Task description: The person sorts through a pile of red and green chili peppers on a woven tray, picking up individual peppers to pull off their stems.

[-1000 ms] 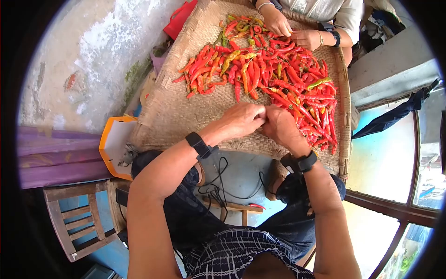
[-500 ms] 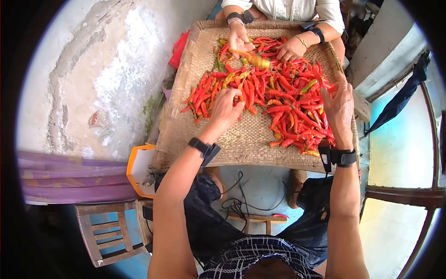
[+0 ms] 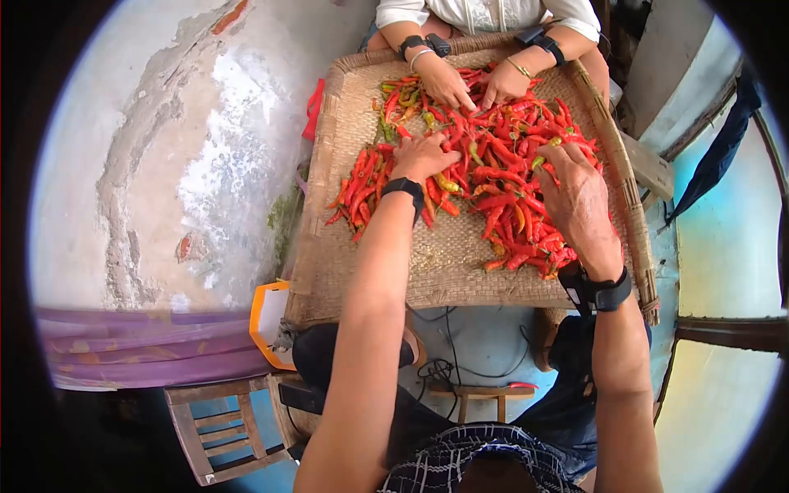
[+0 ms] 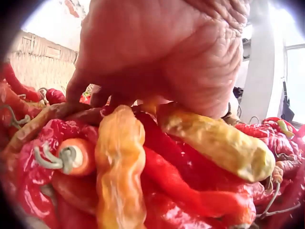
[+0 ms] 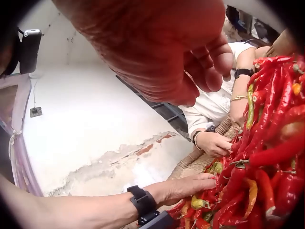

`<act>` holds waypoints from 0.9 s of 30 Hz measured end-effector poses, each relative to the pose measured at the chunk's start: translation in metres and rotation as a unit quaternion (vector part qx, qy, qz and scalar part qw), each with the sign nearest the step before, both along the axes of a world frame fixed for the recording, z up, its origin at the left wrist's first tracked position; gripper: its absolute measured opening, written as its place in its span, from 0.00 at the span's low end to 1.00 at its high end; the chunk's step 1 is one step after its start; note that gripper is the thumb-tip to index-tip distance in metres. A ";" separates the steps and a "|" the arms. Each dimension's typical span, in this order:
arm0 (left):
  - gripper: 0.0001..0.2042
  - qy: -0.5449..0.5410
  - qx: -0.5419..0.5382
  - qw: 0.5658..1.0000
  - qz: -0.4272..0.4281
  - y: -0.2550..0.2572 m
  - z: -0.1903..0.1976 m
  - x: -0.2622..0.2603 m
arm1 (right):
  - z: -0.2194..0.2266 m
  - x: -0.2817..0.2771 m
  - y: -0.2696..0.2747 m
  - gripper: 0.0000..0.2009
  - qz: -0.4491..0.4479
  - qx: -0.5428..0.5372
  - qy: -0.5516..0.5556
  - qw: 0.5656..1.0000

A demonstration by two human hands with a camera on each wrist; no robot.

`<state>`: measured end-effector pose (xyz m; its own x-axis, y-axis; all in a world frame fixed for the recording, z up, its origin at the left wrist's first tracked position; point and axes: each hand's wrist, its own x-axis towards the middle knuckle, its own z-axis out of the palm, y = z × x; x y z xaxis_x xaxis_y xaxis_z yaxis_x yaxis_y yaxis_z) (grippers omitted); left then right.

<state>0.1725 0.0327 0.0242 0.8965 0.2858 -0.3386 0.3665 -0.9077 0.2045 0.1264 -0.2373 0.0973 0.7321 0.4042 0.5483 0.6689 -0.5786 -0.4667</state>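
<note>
Wrinkled glossy chillies (image 3: 501, 177), coarse woven tray (image 3: 386, 255), left hand (image 3: 423, 156) pressing pile.

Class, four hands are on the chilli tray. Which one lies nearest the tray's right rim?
The right hand of the person wearing the camera; it rests on the chillies beside the tray rim, the other three hands further left.

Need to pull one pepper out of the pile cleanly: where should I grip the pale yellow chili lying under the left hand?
Probably at its blunt free end. In the left wrist view the yellow chili slants down to the right, lying on top of the red chilies, its upper end tucked under the left hand. Come from the right and above, pinching across the rounded tip.
</note>
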 end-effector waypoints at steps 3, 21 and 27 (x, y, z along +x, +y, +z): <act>0.32 -0.013 0.005 0.999 -0.036 0.002 -0.003 -0.019 | -0.002 -0.001 0.002 0.10 0.015 -0.025 -0.007 1.000; 0.10 -0.335 -0.091 0.925 -0.154 0.010 -0.013 -0.167 | -0.035 -0.053 0.024 0.06 0.204 -0.111 0.036 0.972; 0.09 -0.474 -0.126 0.864 -0.114 -0.003 0.007 -0.162 | 0.000 -0.062 0.027 0.08 0.207 -0.133 0.156 0.957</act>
<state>0.0101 0.0302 0.0312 0.8279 0.0900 0.5536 -0.2570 -0.8165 0.5170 0.0644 -0.2103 0.0978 0.5911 0.7892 0.1664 0.7181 -0.4211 -0.5541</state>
